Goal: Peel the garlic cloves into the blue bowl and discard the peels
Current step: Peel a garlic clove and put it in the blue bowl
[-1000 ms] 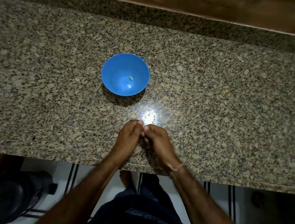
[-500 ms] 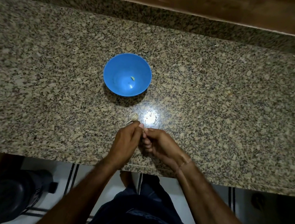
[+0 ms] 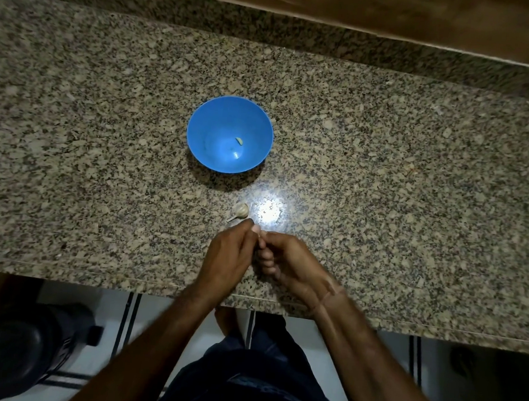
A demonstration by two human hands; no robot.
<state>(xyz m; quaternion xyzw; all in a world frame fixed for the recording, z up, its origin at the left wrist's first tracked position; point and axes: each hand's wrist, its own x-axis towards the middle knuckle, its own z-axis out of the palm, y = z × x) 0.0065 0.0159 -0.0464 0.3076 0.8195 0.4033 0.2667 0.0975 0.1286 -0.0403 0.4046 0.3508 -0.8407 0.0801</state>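
A blue bowl (image 3: 213,126) stands on the granite counter (image 3: 384,184) with a small pale peeled clove (image 3: 239,140) inside. Nearer me a garlic bulb (image 3: 241,210) with a short stem lies on the counter. Just below it my left hand (image 3: 230,254) and my right hand (image 3: 287,259) meet fingertip to fingertip, fingers curled, pinching something small between them. That small thing is mostly hidden by the fingers; a pale bit shows at the tips.
A bright light spot glares on the counter right of the garlic bulb. The counter's front edge runs just under my wrists. A dark round container (image 3: 20,352) stands on the tiled floor at lower left. A wooden ledge lines the back.
The hands stay pressed together at the same spot; my right hand has rotated slightly, wrist swinging out to the right. Bowl and bulb have not moved.
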